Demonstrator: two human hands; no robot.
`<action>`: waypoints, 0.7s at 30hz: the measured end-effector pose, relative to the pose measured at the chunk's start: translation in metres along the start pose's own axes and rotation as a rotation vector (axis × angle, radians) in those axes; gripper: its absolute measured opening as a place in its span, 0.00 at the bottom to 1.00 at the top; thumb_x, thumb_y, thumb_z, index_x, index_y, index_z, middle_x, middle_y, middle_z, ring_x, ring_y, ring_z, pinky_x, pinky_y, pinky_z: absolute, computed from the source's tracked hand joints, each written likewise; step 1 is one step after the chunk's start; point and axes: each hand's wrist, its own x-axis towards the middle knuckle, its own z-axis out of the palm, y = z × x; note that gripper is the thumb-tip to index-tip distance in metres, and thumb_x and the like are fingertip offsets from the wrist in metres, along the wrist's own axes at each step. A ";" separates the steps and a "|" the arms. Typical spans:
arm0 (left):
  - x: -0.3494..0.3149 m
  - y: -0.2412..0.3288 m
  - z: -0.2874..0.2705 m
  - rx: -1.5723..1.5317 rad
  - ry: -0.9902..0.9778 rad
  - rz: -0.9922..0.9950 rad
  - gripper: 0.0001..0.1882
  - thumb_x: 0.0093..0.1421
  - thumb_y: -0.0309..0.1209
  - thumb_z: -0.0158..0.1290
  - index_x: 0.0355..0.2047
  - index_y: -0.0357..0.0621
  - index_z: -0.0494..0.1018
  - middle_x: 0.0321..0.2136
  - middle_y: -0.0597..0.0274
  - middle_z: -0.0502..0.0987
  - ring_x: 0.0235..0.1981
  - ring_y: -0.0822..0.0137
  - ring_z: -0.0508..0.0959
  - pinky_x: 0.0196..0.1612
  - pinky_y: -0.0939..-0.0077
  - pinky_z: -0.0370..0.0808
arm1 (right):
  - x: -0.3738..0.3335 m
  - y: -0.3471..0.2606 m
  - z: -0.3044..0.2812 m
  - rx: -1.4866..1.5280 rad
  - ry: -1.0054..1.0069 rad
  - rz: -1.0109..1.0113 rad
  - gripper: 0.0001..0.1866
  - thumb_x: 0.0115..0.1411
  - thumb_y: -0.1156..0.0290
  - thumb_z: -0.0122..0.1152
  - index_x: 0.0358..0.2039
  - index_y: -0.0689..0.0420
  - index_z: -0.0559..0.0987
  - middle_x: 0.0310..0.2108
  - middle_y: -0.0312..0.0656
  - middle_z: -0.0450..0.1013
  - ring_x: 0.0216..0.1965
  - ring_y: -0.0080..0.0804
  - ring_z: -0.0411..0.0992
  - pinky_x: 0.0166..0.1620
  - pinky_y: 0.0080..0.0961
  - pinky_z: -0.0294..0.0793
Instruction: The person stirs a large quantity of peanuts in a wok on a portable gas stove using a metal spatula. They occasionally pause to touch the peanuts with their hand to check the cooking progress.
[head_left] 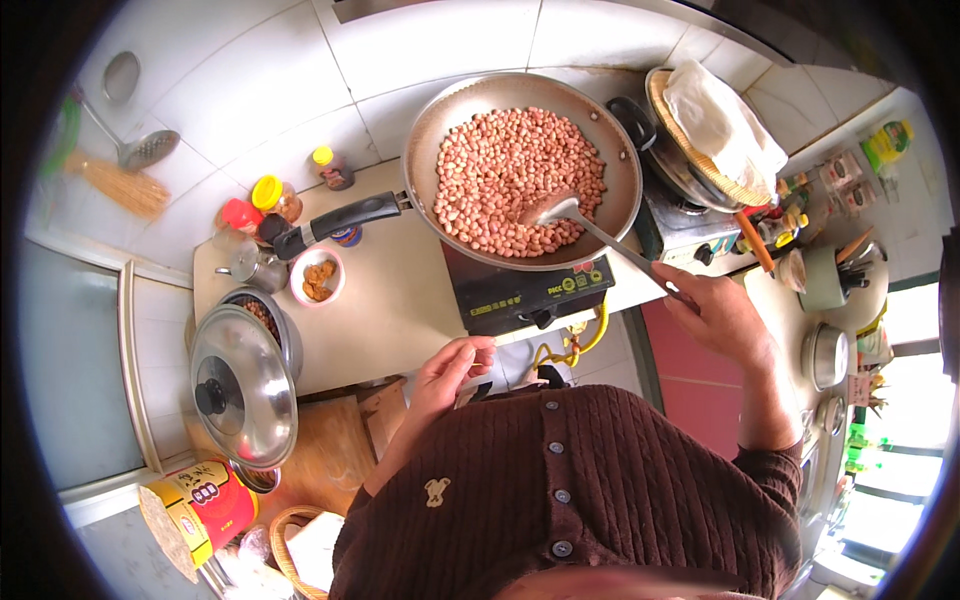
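A wide frying pan (418,160) rests on the black stove (480,312), its long black handle (345,220) reaching out to the left. Reddish-skinned peanuts (515,165) cover most of its bottom. My right hand (720,310) is closed round the handle of a spatula (612,243), whose blade lies among the peanuts on the right side of the pan. Near the counter's front edge, before my body, is my left hand (452,375), thumb and fingers pinched together. Whatever may be between those fingertips is too small to make out.
Left on the counter (400,315) stand a small bowl (297,285) of brown pieces, a metal pitcher (262,268) and several jars. A lidded pot (245,385) stands at the left edge. On the right, a woven tray (690,130) with white cloth covers a wok on another burner.
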 end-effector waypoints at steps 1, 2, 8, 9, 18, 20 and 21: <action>0.000 0.000 0.000 0.011 0.003 0.000 0.16 0.72 0.35 0.42 0.51 0.41 0.74 0.42 0.65 0.76 0.43 0.74 0.74 0.49 0.77 0.72 | 0.006 0.001 0.003 0.026 0.018 -0.037 0.24 0.59 0.70 0.58 0.57 0.54 0.73 0.32 0.52 0.78 0.30 0.46 0.77 0.36 0.34 0.75; -0.001 0.000 0.000 0.007 0.007 -0.010 0.16 0.72 0.35 0.42 0.51 0.41 0.74 0.42 0.65 0.76 0.43 0.74 0.74 0.49 0.77 0.72 | 0.013 0.002 0.007 0.062 0.035 -0.074 0.24 0.59 0.70 0.57 0.57 0.54 0.73 0.33 0.52 0.78 0.31 0.48 0.77 0.36 0.35 0.75; -0.005 -0.003 -0.003 0.002 0.021 -0.025 0.16 0.72 0.36 0.43 0.51 0.41 0.74 0.42 0.66 0.76 0.43 0.75 0.74 0.49 0.78 0.72 | 0.109 -0.009 0.038 0.117 0.078 -0.192 0.21 0.61 0.68 0.57 0.56 0.54 0.74 0.33 0.55 0.77 0.33 0.53 0.76 0.38 0.35 0.75; -0.005 -0.004 -0.004 0.001 0.027 -0.027 0.16 0.72 0.36 0.43 0.51 0.41 0.74 0.42 0.66 0.76 0.43 0.75 0.74 0.49 0.78 0.72 | 0.121 -0.012 0.042 0.122 0.101 -0.212 0.21 0.61 0.68 0.57 0.56 0.54 0.74 0.33 0.56 0.76 0.33 0.53 0.76 0.38 0.35 0.75; -0.002 -0.007 -0.008 0.018 0.076 -0.056 0.16 0.72 0.36 0.43 0.51 0.40 0.73 0.44 0.66 0.76 0.43 0.75 0.74 0.49 0.78 0.72 | 0.056 0.010 0.016 0.064 -0.022 -0.089 0.21 0.60 0.68 0.57 0.55 0.52 0.75 0.31 0.55 0.77 0.31 0.50 0.76 0.37 0.36 0.75; 0.004 -0.007 -0.006 0.025 0.063 -0.074 0.17 0.72 0.37 0.43 0.51 0.40 0.73 0.44 0.65 0.76 0.43 0.75 0.74 0.49 0.78 0.72 | 0.031 0.015 -0.001 -0.005 -0.034 -0.047 0.21 0.60 0.68 0.57 0.55 0.51 0.76 0.29 0.53 0.76 0.29 0.49 0.76 0.36 0.36 0.74; 0.008 -0.006 -0.005 0.027 0.047 -0.077 0.17 0.72 0.37 0.43 0.51 0.40 0.73 0.44 0.65 0.76 0.43 0.75 0.74 0.49 0.78 0.72 | 0.021 0.017 -0.009 -0.049 -0.008 -0.042 0.21 0.59 0.68 0.57 0.54 0.50 0.76 0.28 0.52 0.76 0.29 0.48 0.76 0.36 0.36 0.74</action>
